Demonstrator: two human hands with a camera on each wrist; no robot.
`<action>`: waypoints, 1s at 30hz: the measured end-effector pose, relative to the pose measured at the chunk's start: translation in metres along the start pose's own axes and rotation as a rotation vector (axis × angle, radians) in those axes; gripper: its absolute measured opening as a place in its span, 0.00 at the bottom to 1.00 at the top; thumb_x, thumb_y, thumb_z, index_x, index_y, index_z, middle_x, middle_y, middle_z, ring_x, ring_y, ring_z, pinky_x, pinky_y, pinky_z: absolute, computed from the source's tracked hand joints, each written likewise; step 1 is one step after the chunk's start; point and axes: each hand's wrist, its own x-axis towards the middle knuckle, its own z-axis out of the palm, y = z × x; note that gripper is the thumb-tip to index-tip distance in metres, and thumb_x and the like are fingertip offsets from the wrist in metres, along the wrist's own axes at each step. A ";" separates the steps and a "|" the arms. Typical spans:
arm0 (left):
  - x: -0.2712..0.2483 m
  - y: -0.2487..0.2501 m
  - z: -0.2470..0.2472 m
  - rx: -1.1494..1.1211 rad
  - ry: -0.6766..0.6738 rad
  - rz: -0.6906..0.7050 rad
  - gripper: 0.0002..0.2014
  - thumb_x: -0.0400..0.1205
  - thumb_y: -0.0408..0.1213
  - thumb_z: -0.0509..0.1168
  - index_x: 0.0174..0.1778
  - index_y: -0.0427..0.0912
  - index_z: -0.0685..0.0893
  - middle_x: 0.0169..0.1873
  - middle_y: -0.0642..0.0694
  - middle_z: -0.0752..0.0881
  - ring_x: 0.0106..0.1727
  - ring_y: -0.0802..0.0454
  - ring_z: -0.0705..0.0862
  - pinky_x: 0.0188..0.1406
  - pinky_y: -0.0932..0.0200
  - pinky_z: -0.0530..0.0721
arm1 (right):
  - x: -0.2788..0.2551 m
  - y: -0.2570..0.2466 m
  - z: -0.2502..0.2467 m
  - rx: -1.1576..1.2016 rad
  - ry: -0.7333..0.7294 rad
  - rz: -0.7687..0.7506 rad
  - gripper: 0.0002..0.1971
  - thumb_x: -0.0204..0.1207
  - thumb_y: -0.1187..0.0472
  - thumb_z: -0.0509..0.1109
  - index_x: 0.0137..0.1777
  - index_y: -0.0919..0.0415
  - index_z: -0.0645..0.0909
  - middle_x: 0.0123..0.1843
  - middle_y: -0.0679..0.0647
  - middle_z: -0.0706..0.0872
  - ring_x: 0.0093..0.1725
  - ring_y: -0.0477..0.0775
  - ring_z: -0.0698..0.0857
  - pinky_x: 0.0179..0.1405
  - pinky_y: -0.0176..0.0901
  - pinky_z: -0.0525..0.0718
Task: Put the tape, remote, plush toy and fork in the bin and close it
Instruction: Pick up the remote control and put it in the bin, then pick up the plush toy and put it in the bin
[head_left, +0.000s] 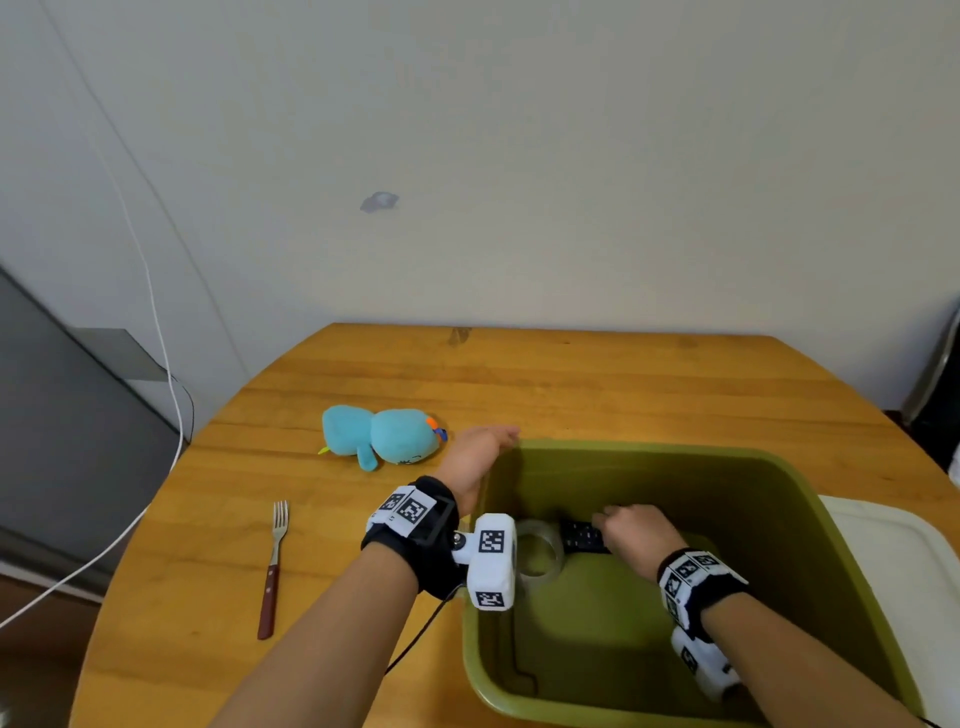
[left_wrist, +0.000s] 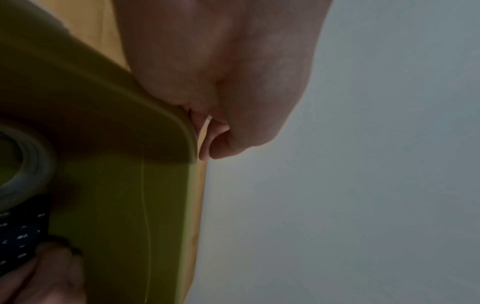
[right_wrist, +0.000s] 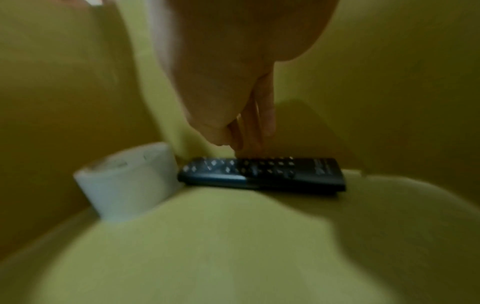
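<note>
The green bin stands on the wooden table at the right. On its floor a clear tape roll sits beside a black remote, which lies flat. My right hand is down in the bin, fingertips touching the remote's far edge, thumb just above it. My left hand holds the bin's far left corner, fingers curled over the rim. The teal plush toy lies left of the bin. The fork lies nearer, to the left.
A white lid lies on the table right of the bin. A white cable hangs down the wall at the left, past a grey cabinet. Bare tabletop stretches behind the bin up to the wall.
</note>
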 end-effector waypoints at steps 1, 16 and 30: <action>0.003 -0.001 -0.009 -0.052 -0.007 -0.005 0.17 0.86 0.32 0.58 0.70 0.43 0.83 0.69 0.42 0.84 0.69 0.44 0.80 0.72 0.47 0.76 | 0.000 0.000 -0.003 0.052 0.062 0.005 0.07 0.81 0.68 0.68 0.55 0.59 0.85 0.45 0.55 0.89 0.35 0.56 0.84 0.34 0.49 0.83; 0.136 -0.009 -0.142 0.737 0.271 -0.108 0.30 0.82 0.39 0.61 0.83 0.51 0.69 0.80 0.35 0.72 0.70 0.38 0.78 0.66 0.52 0.79 | -0.021 -0.019 -0.124 0.615 0.600 0.201 0.09 0.80 0.58 0.75 0.59 0.49 0.89 0.41 0.32 0.86 0.34 0.30 0.82 0.37 0.18 0.77; 0.166 -0.036 -0.140 1.202 0.298 -0.041 0.39 0.71 0.58 0.67 0.79 0.49 0.71 0.71 0.38 0.75 0.74 0.34 0.69 0.70 0.40 0.76 | 0.084 -0.015 -0.186 0.861 0.770 0.294 0.07 0.80 0.58 0.72 0.53 0.50 0.90 0.40 0.40 0.89 0.33 0.40 0.85 0.36 0.37 0.83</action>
